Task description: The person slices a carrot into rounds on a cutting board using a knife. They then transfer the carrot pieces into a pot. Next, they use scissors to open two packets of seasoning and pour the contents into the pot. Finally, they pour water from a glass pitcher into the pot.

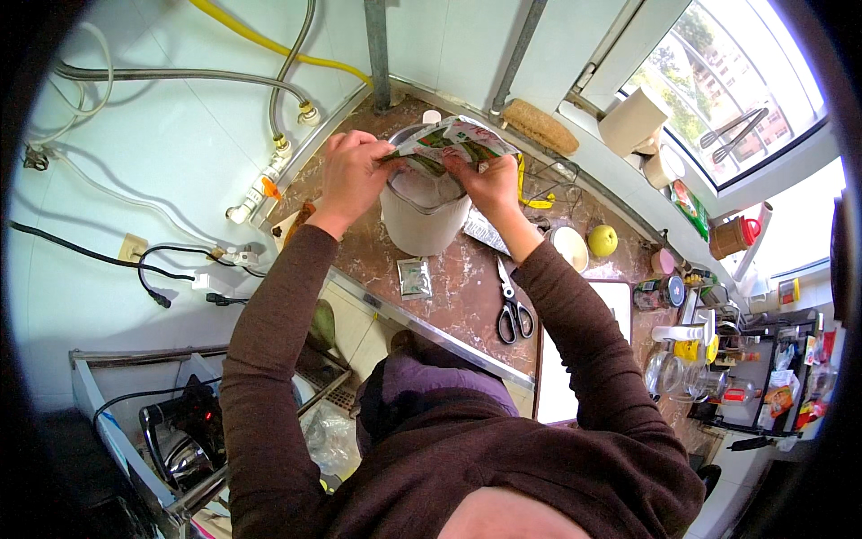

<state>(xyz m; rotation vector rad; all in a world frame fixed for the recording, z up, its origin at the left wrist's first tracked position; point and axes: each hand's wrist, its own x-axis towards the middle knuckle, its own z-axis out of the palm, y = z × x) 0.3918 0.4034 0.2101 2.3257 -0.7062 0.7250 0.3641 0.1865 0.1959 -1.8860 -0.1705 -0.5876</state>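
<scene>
A printed green-and-white plastic bag is held over the top of a tall off-white container on the counter. My left hand pinches the bag's left edge, and its right side is in the grip of my right hand. Something pale shows inside the container below the bag; I cannot make out what. Close in front of the container lies a small flat sachet. Black-handled scissors lie to the right of it, below my right forearm.
A white bowl and a yellow-green apple sit right of my right wrist. A white board is partly under my right arm. Jars stand further right. Pipes rise behind the container. The brown counter's metal edge runs before me.
</scene>
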